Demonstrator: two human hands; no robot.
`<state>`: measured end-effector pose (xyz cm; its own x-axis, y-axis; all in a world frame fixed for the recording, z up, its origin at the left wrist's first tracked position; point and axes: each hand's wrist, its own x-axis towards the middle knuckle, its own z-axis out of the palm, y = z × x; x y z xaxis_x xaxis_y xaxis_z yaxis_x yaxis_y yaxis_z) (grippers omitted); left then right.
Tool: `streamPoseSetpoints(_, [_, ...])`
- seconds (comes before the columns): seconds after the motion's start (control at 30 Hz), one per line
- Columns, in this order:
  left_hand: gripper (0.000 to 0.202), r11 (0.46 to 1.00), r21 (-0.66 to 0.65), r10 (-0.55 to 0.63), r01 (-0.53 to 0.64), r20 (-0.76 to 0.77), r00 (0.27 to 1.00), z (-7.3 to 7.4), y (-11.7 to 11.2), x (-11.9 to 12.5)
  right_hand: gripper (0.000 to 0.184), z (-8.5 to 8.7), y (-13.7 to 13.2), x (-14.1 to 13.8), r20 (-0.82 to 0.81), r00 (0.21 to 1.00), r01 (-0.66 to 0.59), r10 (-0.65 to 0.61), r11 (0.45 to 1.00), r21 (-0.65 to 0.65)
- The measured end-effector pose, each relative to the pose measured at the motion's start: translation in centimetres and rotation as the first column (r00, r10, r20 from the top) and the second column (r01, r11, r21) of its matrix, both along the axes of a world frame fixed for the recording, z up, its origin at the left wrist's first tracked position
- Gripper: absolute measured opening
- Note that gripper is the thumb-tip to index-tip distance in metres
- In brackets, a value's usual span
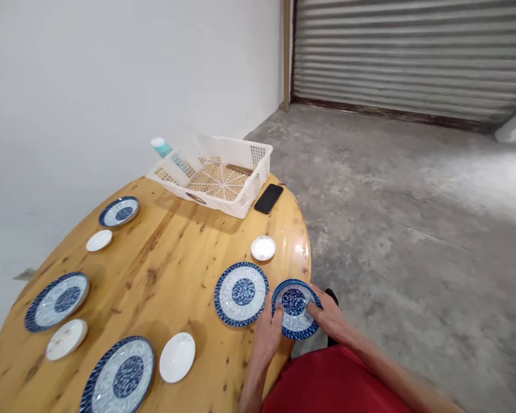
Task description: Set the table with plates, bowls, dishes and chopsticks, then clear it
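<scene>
A small blue-patterned plate [295, 307] is held at the near right edge of the round wooden table [172, 264]. My left hand [269, 332] grips its left rim and my right hand [331, 318] grips its right rim, fingers curled over the edge. The plate overhangs the table edge a little. Just left of it lies a larger blue-and-white plate [241, 293], and a small white saucer [263, 248] sits behind that.
A white plastic basket [217, 172] with a teal-capped bottle [163, 147] stands at the table's far side, a black phone [268, 198] beside it. Several more blue plates [119, 210] and white saucers [177, 357] are spread around the table. Concrete floor lies to the right.
</scene>
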<state>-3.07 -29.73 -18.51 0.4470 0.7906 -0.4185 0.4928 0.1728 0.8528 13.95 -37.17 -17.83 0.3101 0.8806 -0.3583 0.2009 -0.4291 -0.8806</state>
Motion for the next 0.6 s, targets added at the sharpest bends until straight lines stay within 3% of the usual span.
streamPoseSetpoints(0.17, [0.053,0.985,-0.125,-0.116,0.117,0.015,0.993,-1.1,-2.2,10.7,0.060,-1.1,-4.5,9.6,-0.030,0.994,0.103,-0.106,0.992,-0.079])
streamPoseSetpoints(0.37, [0.052,0.959,-0.158,-0.231,0.236,0.046,0.972,0.4,-4.1,23.4,0.062,0.4,-7.9,21.6,0.054,0.982,0.187,-0.179,0.960,-0.208])
streamPoseSetpoints(0.47, [0.053,0.960,-0.145,-0.229,0.240,0.089,0.969,1.5,-4.0,27.4,0.063,1.5,-7.9,25.7,0.064,0.985,0.173,-0.163,0.962,-0.210])
streamPoseSetpoints(0.6, [0.053,0.976,-0.123,-0.169,0.177,0.076,0.983,2.5,-2.4,29.7,0.063,1.9,-5.7,28.6,0.057,0.992,0.119,-0.112,0.982,-0.147])
